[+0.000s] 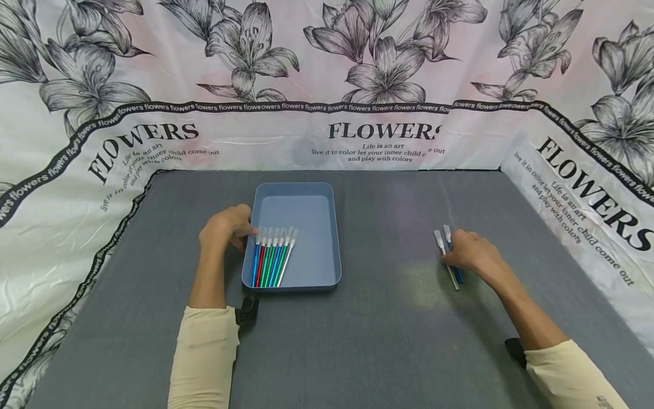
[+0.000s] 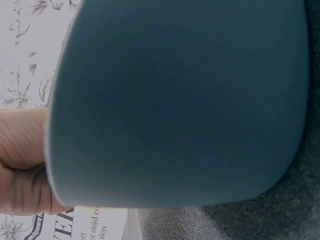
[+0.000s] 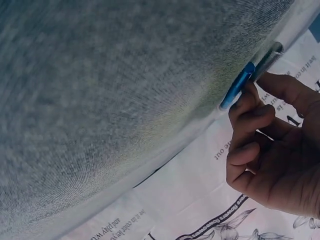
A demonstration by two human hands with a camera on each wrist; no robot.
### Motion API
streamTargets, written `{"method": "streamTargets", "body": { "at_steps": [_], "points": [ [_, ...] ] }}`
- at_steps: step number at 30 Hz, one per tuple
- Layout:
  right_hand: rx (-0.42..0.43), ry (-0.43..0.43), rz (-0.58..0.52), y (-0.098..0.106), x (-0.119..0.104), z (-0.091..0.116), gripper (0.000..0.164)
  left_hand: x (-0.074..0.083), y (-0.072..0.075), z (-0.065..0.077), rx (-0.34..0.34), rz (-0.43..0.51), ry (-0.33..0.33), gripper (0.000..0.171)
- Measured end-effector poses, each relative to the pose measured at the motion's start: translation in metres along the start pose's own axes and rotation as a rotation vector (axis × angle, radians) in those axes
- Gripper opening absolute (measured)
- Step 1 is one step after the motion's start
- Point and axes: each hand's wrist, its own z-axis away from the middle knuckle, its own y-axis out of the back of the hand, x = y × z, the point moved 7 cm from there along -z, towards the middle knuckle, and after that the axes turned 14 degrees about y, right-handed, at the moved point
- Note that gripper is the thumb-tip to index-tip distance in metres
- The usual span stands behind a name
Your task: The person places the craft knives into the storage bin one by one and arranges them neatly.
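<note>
A blue-grey tray [image 1: 311, 238] lies on the table, with a row of several capped pens [image 1: 271, 258] in blue, red, green and silver at its lower left. My left hand [image 1: 229, 225] grips the tray's left rim, the thumb at the edge beside the pen caps. In the left wrist view the tray's side [image 2: 175, 110] hides most of that hand. Off to the right, my right hand [image 1: 472, 250] pinches a silver pen [image 1: 445, 255] and a blue pen [image 3: 237, 86] between thumb and index finger, close over the table. Their whitish caps point away from me.
The grey tabletop [image 1: 378, 341] runs between the tray and the right hand. A white cloth with flower prints and lettering [image 1: 383, 133] borders the table at the back and both sides. Dark bands [image 1: 247, 309] show at the beige sleeves [image 1: 206, 358].
</note>
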Motion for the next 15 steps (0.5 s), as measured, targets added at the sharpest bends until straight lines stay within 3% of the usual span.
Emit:
{"method": "streamTargets", "body": {
  "at_steps": [8,15],
  "points": [
    [0.068,0.039,-0.008,0.004,-0.006,0.003,0.038,0.001,-0.001,-0.001,0.003,-0.004,0.009,0.053],
    [0.112,0.106,-0.026,0.012,-0.033,0.005,0.051,0.001,-0.001,-0.001,-0.003,0.008,0.005,0.053]
  ]
}}
